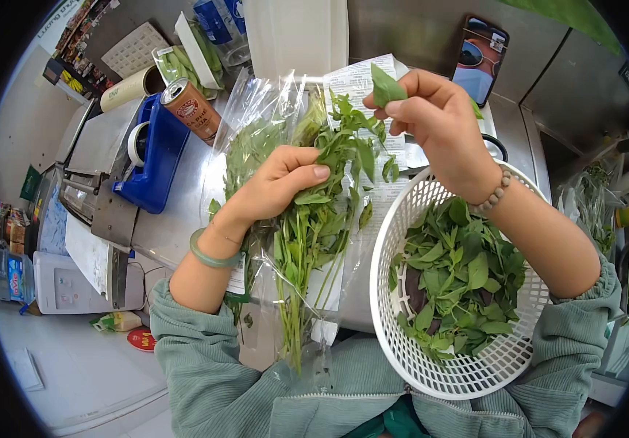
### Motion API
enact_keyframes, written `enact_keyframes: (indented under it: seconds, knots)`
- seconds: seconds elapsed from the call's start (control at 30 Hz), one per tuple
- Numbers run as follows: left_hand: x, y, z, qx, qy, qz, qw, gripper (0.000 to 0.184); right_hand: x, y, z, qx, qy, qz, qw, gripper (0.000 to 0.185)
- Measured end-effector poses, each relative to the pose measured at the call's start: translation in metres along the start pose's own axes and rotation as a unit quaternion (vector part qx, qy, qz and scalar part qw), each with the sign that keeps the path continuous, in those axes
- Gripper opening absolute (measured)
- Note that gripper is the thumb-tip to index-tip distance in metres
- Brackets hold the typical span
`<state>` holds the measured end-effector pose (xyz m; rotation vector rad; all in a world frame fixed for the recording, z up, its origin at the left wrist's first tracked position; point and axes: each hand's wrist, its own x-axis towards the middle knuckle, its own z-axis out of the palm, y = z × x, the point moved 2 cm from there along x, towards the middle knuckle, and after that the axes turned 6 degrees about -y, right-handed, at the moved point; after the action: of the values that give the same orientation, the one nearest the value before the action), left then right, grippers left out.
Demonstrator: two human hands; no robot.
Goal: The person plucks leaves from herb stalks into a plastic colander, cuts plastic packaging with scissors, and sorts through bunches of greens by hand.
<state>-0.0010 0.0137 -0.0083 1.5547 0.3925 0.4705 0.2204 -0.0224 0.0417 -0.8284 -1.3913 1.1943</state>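
Observation:
My left hand (285, 182) is closed around a bunch of leafy green herbs (303, 248), whose long stems hang down over clear plastic. Between the thumb and fingers of my right hand (424, 120) is a single green leaf (387, 86), held up to the right of the bunch. Below my right wrist, a white perforated basket (386, 321) holds a heap of loose green leaves (460, 277). More herbs in a clear plastic bag (249, 150) lie just beyond my left hand. Printed paper (384, 197) shows under and beside the bunch.
An orange-brown can (196, 113) stands at the upper left beside a blue tape dispenser (157, 157). Behind my right hand, a phone (481, 62) leans against the metal wall. Packed green vegetables (176, 64) sit at the back left, and bagged herbs (595, 197) are at the far right.

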Motion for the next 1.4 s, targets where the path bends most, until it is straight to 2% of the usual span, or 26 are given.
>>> enact_keyframes:
  seconds: [0.13, 0.23, 0.33, 0.47, 0.57, 0.63, 0.83, 0.97, 1.07, 1.17, 1.2, 1.3, 1.33, 1.4]
  knots:
    - [-0.001, -0.002, -0.001, -0.031, -0.011, -0.007, 0.999, 0.021, -0.003, -0.002, -0.004, 0.143, -0.021, 0.020, 0.989, 0.003]
    - [-0.001, 0.002, 0.002, -0.023, 0.001, -0.011, 1.000, 0.021, -0.003, -0.004, -0.003, 0.136, -0.023, 0.039, 0.990, 0.005]
    - [-0.001, 0.004, 0.002, -0.032, -0.003, -0.002, 0.999, 0.021, -0.001, -0.002, -0.003, 0.092, -0.036, 0.053, 0.994, 0.004]
    - [-0.002, 0.004, 0.000, -0.017, -0.014, 0.012, 1.000, 0.020, 0.004, -0.004, 0.009, -0.150, -0.045, 0.139, 0.978, 0.017]
    - [-0.002, 0.001, 0.000, 0.000, -0.006, 0.014, 1.000, 0.020, 0.003, 0.001, 0.015, -0.154, -0.076, 0.088, 0.981, 0.017]
    - [-0.001, 0.002, 0.004, 0.007, 0.008, 0.009, 1.000, 0.020, 0.004, 0.004, 0.016, -0.164, -0.070, 0.082, 0.981, 0.018]
    - [0.001, -0.003, 0.000, 0.059, -0.032, 0.031, 0.997, 0.028, 0.003, 0.006, 0.015, -0.184, -0.075, 0.074, 0.977, 0.020]
    - [0.000, 0.001, 0.001, 0.094, -0.005, 0.031, 0.995, 0.031, 0.002, 0.007, 0.016, -0.227, -0.058, 0.046, 0.971, 0.022]
    - [0.000, 0.005, -0.001, 0.157, 0.024, 0.066, 0.985, 0.032, 0.002, 0.004, 0.009, -0.207, -0.008, 0.040, 0.978, 0.022]
    - [0.000, 0.008, -0.002, 0.203, 0.059, 0.085, 0.974, 0.033, 0.003, 0.004, -0.001, -0.079, 0.014, 0.091, 0.993, 0.019]
    - [0.000, 0.008, -0.002, 0.209, 0.071, 0.078, 0.972, 0.034, 0.001, 0.001, 0.005, -0.061, 0.027, 0.071, 0.995, 0.014]
    - [0.002, 0.007, -0.002, 0.212, 0.088, 0.067, 0.971, 0.035, -0.006, 0.004, 0.013, -0.129, 0.004, -0.050, 0.990, 0.010]
    - [0.002, 0.006, -0.002, 0.211, 0.092, 0.064, 0.971, 0.035, -0.010, 0.004, 0.015, -0.229, -0.030, -0.115, 0.966, 0.006]
    - [0.002, 0.005, -0.002, 0.202, 0.091, 0.041, 0.974, 0.036, -0.014, 0.004, 0.027, -0.337, -0.084, -0.240, 0.907, 0.009]
